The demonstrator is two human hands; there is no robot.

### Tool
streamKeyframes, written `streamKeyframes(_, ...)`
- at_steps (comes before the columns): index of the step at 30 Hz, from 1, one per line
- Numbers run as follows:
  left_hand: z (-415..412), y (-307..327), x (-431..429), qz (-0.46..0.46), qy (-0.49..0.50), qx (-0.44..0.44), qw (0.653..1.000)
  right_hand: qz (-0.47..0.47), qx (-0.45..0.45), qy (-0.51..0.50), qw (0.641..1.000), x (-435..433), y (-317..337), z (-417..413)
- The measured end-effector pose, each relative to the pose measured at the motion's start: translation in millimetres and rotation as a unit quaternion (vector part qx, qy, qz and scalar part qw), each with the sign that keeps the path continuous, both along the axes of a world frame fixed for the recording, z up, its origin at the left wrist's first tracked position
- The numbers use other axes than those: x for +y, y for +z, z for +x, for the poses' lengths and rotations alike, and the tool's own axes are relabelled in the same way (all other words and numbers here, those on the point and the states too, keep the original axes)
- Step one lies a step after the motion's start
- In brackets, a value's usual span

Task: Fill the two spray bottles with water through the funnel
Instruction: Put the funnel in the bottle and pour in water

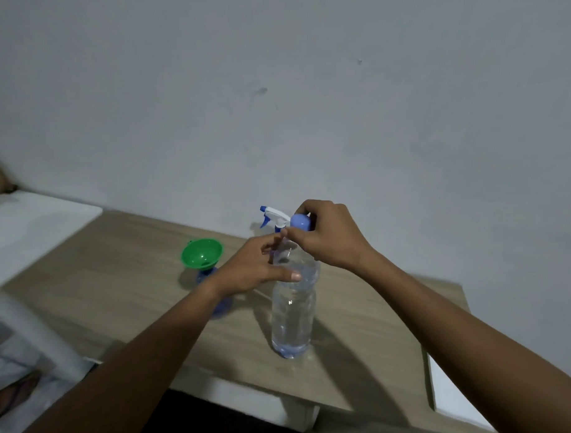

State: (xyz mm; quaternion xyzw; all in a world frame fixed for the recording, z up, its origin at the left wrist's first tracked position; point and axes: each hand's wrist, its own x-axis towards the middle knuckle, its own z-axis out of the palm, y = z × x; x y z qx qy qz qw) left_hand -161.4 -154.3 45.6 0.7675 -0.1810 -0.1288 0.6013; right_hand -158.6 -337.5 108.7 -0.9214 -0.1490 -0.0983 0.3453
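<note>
A clear plastic water bottle (293, 317) stands upright on the wooden table (130, 275), filled with water. My right hand (325, 237) is closed around its pale blue cap (300, 222) at the top. My left hand (259, 267) rests against the bottle's shoulder, fingers loosely spread. A green funnel (201, 254) sits in the mouth of a blue spray bottle (221, 303), mostly hidden behind my left forearm. A white and blue spray trigger head (274, 216) shows just behind the water bottle; its body is hidden.
The table ends at a grey wall (281, 102) behind the bottles. A white surface (28, 226) adjoins the table on the left. The table's front edge (255, 390) lies close to me, with a dark gap below.
</note>
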Motion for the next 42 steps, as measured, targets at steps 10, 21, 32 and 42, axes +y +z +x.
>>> streamKeyframes(10,23,-5,17,-0.002,0.074,-0.03,0.997,-0.048,-0.028,0.024,0.998,27,3,33)
streamKeyframes(21,36,-13,19,-0.013,0.07,-0.009,0.997,-0.005,0.007,-0.011,1.0,24,16,39)
streamKeyframes(32,40,-19,23,-0.009,0.057,-0.001,0.998,-0.057,0.022,0.068,0.996,13,16,40)
streamKeyframes(42,46,-19,25,-0.009,0.034,0.003,0.999,0.002,0.018,-0.02,1.0,23,13,40)
